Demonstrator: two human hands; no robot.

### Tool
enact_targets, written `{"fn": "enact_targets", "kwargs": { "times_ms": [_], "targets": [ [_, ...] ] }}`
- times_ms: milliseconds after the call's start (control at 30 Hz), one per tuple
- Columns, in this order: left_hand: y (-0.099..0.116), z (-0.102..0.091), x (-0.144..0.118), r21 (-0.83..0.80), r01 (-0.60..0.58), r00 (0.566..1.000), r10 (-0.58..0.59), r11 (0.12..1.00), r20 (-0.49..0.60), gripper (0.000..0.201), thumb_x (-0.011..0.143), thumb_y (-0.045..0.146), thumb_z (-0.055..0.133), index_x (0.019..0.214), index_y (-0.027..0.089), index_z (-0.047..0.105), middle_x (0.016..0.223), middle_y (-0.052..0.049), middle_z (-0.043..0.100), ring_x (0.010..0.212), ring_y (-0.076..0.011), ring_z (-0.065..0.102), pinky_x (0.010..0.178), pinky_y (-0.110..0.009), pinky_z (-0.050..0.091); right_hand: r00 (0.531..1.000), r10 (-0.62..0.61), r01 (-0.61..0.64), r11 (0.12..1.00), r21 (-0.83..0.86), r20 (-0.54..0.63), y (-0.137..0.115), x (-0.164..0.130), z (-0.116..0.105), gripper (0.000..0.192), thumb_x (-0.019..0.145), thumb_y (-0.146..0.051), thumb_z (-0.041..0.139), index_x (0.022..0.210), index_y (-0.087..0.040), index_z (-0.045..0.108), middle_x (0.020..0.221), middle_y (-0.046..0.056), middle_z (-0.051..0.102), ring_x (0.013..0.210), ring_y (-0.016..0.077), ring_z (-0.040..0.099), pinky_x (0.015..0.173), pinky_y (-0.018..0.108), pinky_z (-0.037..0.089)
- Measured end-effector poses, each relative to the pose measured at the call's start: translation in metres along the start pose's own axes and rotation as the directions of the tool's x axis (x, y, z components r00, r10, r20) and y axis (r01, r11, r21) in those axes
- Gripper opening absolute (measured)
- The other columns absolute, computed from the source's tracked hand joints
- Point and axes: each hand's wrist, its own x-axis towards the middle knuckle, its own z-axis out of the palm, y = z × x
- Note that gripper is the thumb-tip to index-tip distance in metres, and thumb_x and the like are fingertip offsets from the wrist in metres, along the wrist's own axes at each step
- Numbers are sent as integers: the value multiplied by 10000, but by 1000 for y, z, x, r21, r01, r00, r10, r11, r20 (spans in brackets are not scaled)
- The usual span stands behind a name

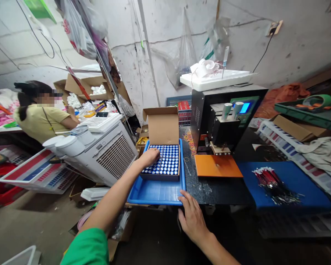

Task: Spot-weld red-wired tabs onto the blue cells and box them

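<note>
My left hand (149,158) is reaching over blue cells (171,161) in the carton (163,128), far in the blue tray (160,192), grip hidden; my right hand (192,216), loosely spread, is resting on its near-right corner.

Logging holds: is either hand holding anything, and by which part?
Left hand, at the boxed cylinders: cannot be told. Right hand touches the blue tray at its near-right corner; no clear grip.

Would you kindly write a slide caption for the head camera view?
Left hand at blue cylinders in an open cardboard box, right hand at the corner of a blue tray.
</note>
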Motion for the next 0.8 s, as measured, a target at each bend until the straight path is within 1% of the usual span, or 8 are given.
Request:
{"fn": "enact_targets", "kwargs": {
  "times_ms": [133,333,567,800],
  "targets": [
    [1,-3,4,89,-6,998,1,996,65,171,923,154,489,862,135,649,938,-117,653,912,-227,616,860,-331,468,1000,11,-11,1000,10,4,0,0,-1,418,841,-41,462,1229,-183,523,1353,143,577,1199,273,590,983,490,539],
    [1,-9,8,142,-14,995,0,990,104,171,896,128,499,866,132,668,955,-122,665,921,-230,635,859,-326,477,1000,2,-2,1000,22,-2,2,0,-1,423,841,-43,458,1236,-178,524,1366,145,567,1196,275,585,989,492,532],
    [2,-16,6,189,32,990,-57,981,131,174,889,154,508,865,137,680,971,-125,678,939,-237,643,824,-315,496,1000,-12,12,1000,27,-11,5,-2,2,437,837,-38,460,1247,-173,529,1385,146,554,1224,277,561,1003,495,516],
    [1,-18,5,193,-24,989,-5,981,149,152,885,147,508,826,175,645,966,-85,669,911,-204,639,784,-278,481,1000,-14,14,1000,20,-7,7,-3,5,465,821,-35,473,1264,-165,532,1385,146,555,1218,277,555,1015,486,502]
  ]
}}
